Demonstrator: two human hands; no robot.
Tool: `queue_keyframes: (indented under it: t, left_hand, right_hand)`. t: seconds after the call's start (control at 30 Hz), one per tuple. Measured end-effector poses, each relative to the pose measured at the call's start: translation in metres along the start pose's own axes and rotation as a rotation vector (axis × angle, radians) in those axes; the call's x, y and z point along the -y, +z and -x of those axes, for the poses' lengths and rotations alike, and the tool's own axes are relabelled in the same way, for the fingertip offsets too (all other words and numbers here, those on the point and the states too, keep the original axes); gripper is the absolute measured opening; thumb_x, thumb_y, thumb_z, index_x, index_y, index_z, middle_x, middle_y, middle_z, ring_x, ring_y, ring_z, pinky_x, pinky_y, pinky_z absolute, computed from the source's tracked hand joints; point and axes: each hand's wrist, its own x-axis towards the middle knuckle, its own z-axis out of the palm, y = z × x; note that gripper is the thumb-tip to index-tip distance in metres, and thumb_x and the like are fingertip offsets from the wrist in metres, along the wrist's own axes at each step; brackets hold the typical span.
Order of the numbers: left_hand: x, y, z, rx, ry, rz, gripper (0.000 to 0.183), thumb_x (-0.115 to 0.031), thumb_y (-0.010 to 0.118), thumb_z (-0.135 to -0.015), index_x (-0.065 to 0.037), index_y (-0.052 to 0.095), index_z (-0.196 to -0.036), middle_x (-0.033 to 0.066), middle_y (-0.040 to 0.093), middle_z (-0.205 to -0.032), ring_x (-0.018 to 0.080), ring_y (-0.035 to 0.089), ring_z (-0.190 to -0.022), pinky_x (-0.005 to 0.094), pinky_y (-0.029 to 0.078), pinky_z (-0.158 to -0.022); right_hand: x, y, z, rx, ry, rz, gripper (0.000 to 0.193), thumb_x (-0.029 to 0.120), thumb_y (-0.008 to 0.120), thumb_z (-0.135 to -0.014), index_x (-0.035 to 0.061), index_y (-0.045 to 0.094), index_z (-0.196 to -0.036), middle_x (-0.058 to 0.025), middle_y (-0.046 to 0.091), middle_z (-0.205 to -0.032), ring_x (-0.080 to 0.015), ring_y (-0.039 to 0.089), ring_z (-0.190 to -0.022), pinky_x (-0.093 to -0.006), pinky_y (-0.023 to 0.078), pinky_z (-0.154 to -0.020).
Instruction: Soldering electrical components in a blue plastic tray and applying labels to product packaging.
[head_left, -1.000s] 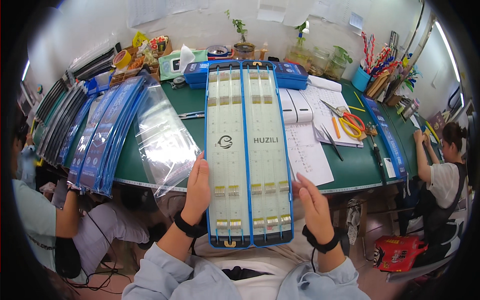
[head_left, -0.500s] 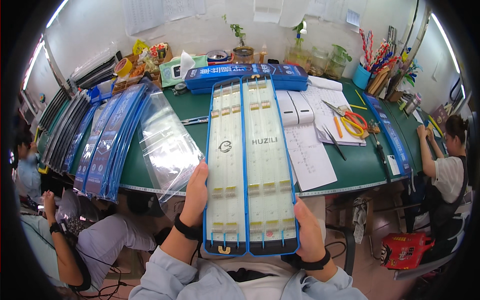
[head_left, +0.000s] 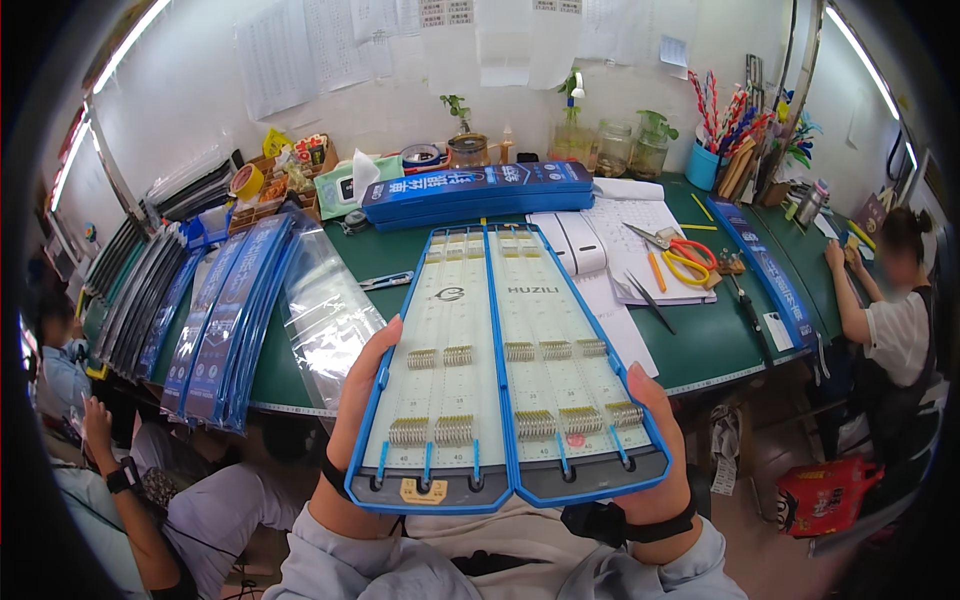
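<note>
An opened, long hinged fishing-leader box (head_left: 450,325) lies between my hands, tilted with its near end toward me. It has a blue frame, pale inner panels, dark end strips and rows of small metal coil-like pins with yellowish parts. Blue strips run over the near end, and a tan clasp (head_left: 424,490) sits on the left half. My left hand (head_left: 360,405) grips the left edge, thumb along the side. Around the right edge is my right hand (head_left: 662,440), its fingers partly hidden beneath. The box's far end overlaps the green tabletop (head_left: 480,212) in view.
Clear plastic sleeves (head_left: 325,300) and stacked blue packages (head_left: 225,310) lie left. Behind the box are more blue packages (head_left: 480,195). Scissors (head_left: 680,255), tweezers (head_left: 650,300) and papers lie right. A co-worker (head_left: 895,310) sits right; another person's hand (head_left: 97,430) shows left.
The box has tilted, so its far end looks lower and its panels are seen at a flatter angle. Both hands still hold it. The view has shifted slightly upward.
</note>
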Motion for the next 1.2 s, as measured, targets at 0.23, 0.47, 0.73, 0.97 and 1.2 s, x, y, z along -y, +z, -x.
queue_keyframes:
  t: [0.23, 0.47, 0.73, 0.97, 1.2]
  left_hand:
    - [-0.009, 0.011, -0.008, 0.073, -0.071, 0.054, 0.045, -0.029, 0.051, -0.09, 0.004, 0.05, -0.12, 0.0214, 0.061, -0.108, 0.0243, 0.066, -0.086, 0.0329, 0.056, -0.066]
    - [-0.007, 0.023, -0.006, 0.053, 0.009, -0.005, 0.044, -0.03, 0.05, -0.09, 0.003, 0.051, -0.12, 0.0202, 0.061, -0.108, 0.0238, 0.066, -0.085, 0.0322, 0.056, -0.065]
    - [-0.004, 0.035, -0.002, 0.127, 0.112, -0.081, 0.049, -0.036, 0.05, -0.091, 0.002, 0.048, -0.122, 0.0179, 0.058, -0.112, 0.0225, 0.062, -0.092, 0.0319, 0.052, -0.077]
    - [-0.008, 0.045, -0.002, 0.081, 0.029, -0.089, 0.047, -0.035, 0.047, -0.093, 0.001, 0.047, -0.123, 0.0163, 0.057, -0.113, 0.0221, 0.06, -0.095, 0.0313, 0.05, -0.081]
    - [-0.007, 0.053, 0.0, 0.069, -0.002, -0.13, 0.05, -0.035, 0.044, -0.094, 0.0, 0.041, -0.129, 0.0154, 0.053, -0.122, 0.0245, 0.056, -0.105, 0.035, 0.046, -0.09]
  right_hand:
    - [0.018, 0.013, -0.001, 0.062, -0.049, 0.025, 0.056, 0.036, 0.042, -0.093, -0.0039, 0.035, -0.132, -0.0173, 0.049, -0.126, -0.0235, 0.054, -0.111, -0.0325, 0.044, -0.093]
    - [0.025, 0.013, 0.001, 0.079, -0.067, -0.005, 0.055, 0.037, 0.042, -0.093, -0.0035, 0.037, -0.131, -0.0179, 0.05, -0.125, -0.024, 0.054, -0.11, -0.0323, 0.044, -0.092]
    - [0.029, 0.011, 0.002, -0.016, -0.114, -0.023, 0.057, 0.036, 0.046, -0.091, -0.0062, 0.039, -0.129, -0.0217, 0.05, -0.126, -0.0284, 0.055, -0.11, -0.0372, 0.044, -0.093]
    - [0.031, 0.007, 0.002, 0.031, -0.103, -0.101, 0.053, 0.033, 0.044, -0.092, -0.005, 0.04, -0.129, -0.0204, 0.05, -0.126, -0.0265, 0.055, -0.11, -0.0354, 0.044, -0.093]
    - [0.029, 0.004, 0.001, -0.037, -0.112, -0.124, 0.053, 0.034, 0.045, -0.092, -0.0046, 0.041, -0.128, -0.0206, 0.05, -0.126, -0.0289, 0.054, -0.11, -0.0383, 0.043, -0.094]
